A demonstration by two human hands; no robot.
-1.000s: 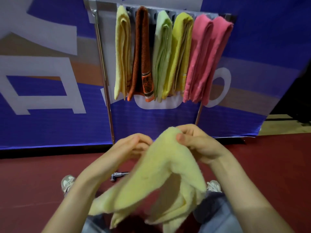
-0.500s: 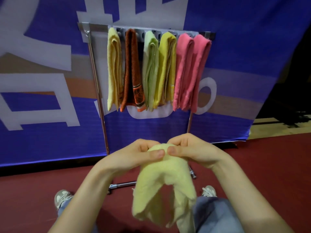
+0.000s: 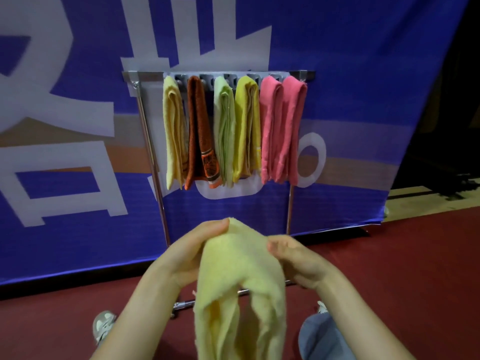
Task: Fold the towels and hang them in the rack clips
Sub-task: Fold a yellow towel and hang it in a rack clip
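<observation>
**Towel in hand, six on the rack**

Writing: the blue banner [image 3: 363,100] behind the rack carries large white characters. The frame cuts them off, so they cannot be read as whole words. A white cup outline [image 3: 315,162] sits behind the hung towels. The brown towel [image 3: 197,126] has an orange patterned band [image 3: 210,165] near its lower end, but any lettering on it is too small to make out.

Count: six folded towels hang side by side from the clips [image 3: 205,78] of the rack [image 3: 145,76]. Left to right they are the pale hung towel [image 3: 172,131], the brown towel, the green towel [image 3: 224,131], the mustard towel [image 3: 248,126], a pink towel [image 3: 270,131] and a second pink towel [image 3: 293,126] (the pink pair touch each other). A seventh, the yellow towel [image 3: 241,268], is in your hands, low in front of the rack. Two shoes [image 3: 104,326] show on the red floor [image 3: 415,268].

Grip: your left hand [image 3: 187,253] closes round the yellow towel's top fold, with the thumb laid along its upper edge. Your right hand [image 3: 301,261] holds the cloth's right edge with curled fingers; blur hides the thumb. The cloth hangs between your forearms in two loose folds.
</observation>
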